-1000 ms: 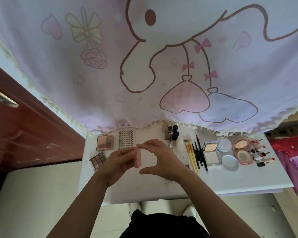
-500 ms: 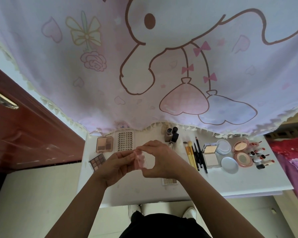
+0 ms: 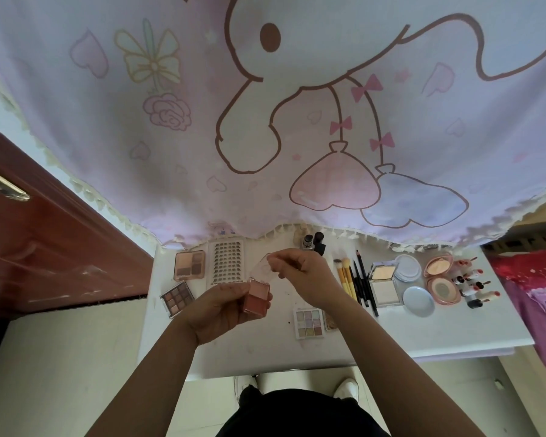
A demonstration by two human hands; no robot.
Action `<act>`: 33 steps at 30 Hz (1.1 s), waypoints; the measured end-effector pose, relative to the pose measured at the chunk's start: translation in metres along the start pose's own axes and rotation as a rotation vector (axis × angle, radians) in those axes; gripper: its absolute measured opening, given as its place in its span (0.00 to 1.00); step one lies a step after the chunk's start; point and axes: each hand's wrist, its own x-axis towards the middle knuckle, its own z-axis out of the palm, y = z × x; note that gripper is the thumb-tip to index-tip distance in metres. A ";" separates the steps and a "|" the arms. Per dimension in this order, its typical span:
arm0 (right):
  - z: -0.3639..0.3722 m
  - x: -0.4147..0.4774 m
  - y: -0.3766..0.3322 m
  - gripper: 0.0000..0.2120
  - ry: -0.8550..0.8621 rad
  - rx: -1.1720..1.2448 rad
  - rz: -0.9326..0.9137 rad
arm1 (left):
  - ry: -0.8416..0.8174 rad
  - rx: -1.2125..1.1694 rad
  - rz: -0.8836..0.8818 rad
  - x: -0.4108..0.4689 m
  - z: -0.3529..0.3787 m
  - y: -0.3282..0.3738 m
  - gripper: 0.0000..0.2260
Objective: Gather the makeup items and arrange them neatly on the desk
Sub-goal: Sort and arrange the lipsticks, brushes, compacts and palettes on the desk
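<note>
Mostly done: brushes [image 3: 344, 277], compacts [image 3: 439, 275] and lipsticks [image 3: 473, 287] lined up on the surface [image 3: 423, 329]. Left: blush palette [image 3: 257, 299] above the surface, gripped in left hand [image 3: 216, 310], clear lid pinched open by right hand [image 3: 300, 274]; pastel palette [image 3: 308, 323] lying apart.

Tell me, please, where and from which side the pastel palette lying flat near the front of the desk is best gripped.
Grip the pastel palette by its left and front edges, coming from above. It lies flat, a small item touches its right side, and the desk in front is bare.
</note>
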 end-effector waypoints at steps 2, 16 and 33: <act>0.002 0.000 0.004 0.07 0.028 0.047 0.044 | -0.010 -0.013 -0.017 0.003 0.002 -0.004 0.20; 0.025 -0.039 0.086 0.16 -0.091 0.156 0.632 | 0.432 0.162 -0.117 0.048 -0.010 -0.082 0.09; 0.059 -0.059 0.144 0.16 -0.034 0.256 0.734 | 0.828 0.442 -0.109 0.101 -0.034 -0.143 0.09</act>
